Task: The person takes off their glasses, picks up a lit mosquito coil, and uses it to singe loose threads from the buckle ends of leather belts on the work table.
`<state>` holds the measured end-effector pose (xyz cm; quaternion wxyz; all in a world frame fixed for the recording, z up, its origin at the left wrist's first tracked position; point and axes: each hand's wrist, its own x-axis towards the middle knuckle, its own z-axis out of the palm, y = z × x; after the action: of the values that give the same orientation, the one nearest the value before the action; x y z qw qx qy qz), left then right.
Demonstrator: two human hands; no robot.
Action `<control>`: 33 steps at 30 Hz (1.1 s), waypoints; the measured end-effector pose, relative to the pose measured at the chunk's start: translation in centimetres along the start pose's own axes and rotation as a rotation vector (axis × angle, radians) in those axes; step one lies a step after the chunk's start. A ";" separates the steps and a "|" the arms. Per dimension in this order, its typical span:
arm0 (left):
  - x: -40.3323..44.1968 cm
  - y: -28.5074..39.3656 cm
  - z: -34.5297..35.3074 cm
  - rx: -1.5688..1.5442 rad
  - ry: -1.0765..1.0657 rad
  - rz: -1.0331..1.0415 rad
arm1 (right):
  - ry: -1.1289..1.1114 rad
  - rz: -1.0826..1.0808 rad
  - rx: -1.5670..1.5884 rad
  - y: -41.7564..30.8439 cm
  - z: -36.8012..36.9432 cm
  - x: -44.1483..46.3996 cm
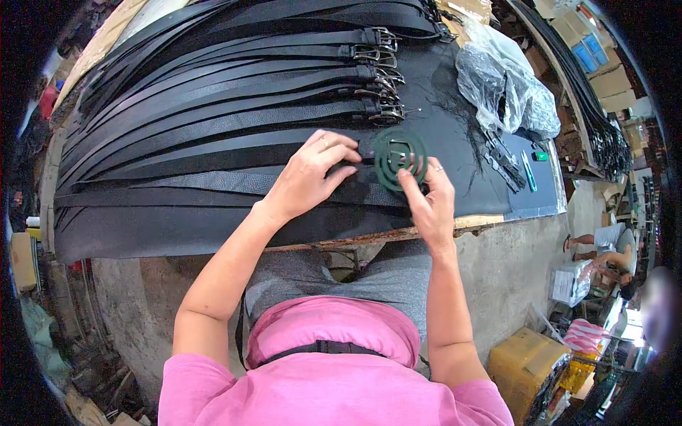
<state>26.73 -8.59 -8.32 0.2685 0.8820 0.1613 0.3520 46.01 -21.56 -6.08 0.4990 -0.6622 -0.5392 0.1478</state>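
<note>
Several black belts [234, 96] lie side by side across the dark table, their metal buckles [387, 78] grouped at the right end. A green ring-shaped coil [389, 153] is over a buckle near the front edge. My right hand [430, 199] is at the lower right of the coil, thumb and fingers bent round its rim. To the left of the coil, my left hand [316, 167] hovers over the nearest belts with its fingers curved and the thumb apart from them, nothing visible between them.
Crumpled clear plastic [508, 82] lies on the table's right part, near black scraps [501, 160], a teal cutter [529, 171] and a small green object [540, 156]. A seated person [614, 259] is at far right. A carton [529, 366] stands on the floor.
</note>
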 end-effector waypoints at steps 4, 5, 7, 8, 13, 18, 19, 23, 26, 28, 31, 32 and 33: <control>1.9 -0.4 1.8 0.104 -0.114 -0.009 | 0.185 0.088 0.053 1.2 -1.7 0.2; 2.3 -0.8 2.5 0.110 -0.104 0.034 | 0.233 0.107 0.112 1.8 -2.1 0.2; 2.7 -1.5 3.4 0.194 -0.100 0.061 | 0.311 0.175 0.270 1.9 -3.2 -0.3; 2.6 -1.8 3.7 0.203 -0.101 0.083 | 0.336 0.160 0.224 2.1 -3.9 -0.9; 4.4 -3.0 3.5 0.096 -0.076 0.012 | 0.480 0.196 0.233 6.4 -7.7 -2.6; 6.7 -1.8 2.0 -0.571 -0.384 -0.522 | 0.571 0.250 0.589 9.2 -8.9 -2.7; 6.5 -1.6 2.4 -0.648 -0.406 -0.565 | 0.563 0.242 0.659 9.6 -8.9 -2.5; 5.2 -3.6 5.4 -0.406 -0.378 -0.360 | 0.580 0.261 0.630 9.9 -7.8 -2.2; 4.1 -0.5 6.1 -0.044 -0.108 -0.205 | 0.576 0.261 0.561 8.8 -7.3 -2.2; 4.0 1.4 5.6 0.142 -0.079 -0.169 | 0.577 0.246 0.562 9.4 -7.1 -2.4; 3.9 0.7 5.1 0.097 -0.091 -0.167 | 0.566 0.282 0.474 8.9 -7.0 -2.8; 4.1 0.6 4.4 0.088 -0.059 -0.148 | 0.554 0.273 0.471 9.0 -7.0 -3.0; 4.3 0.2 3.8 0.084 0.014 -0.149 | 0.542 0.266 0.466 9.3 -7.0 -3.3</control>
<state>32.45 -8.06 -8.17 0.2555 0.8755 0.2432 0.3303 55.16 -27.14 -11.58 0.7373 -0.6100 -0.2490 0.1493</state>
